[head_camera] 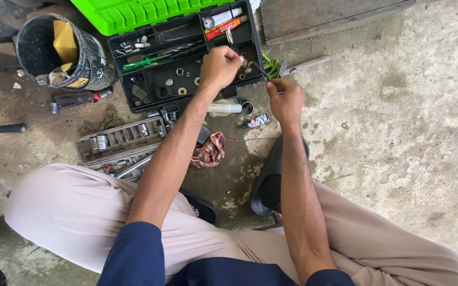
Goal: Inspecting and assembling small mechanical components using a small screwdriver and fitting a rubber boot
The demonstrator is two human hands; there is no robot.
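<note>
Centrally, a thin black bent metal key [259, 70] is pinched at both ends, just over the right edge of an open black plastic toolbox with a bright green lid [133, 85]. The left hand [220, 66] is closed round its upper end above the tray, and the right hand [285, 99] grips its lower end with fingertips pressed together. Judging by this, the tool is being picked out; a socket set tray [120, 139] and black bucket [88, 63] lie left.

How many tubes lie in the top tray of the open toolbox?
2. A white tube and a red tube lie side by side in the toolbox's top right compartment; others may be hidden under tools.
</note>
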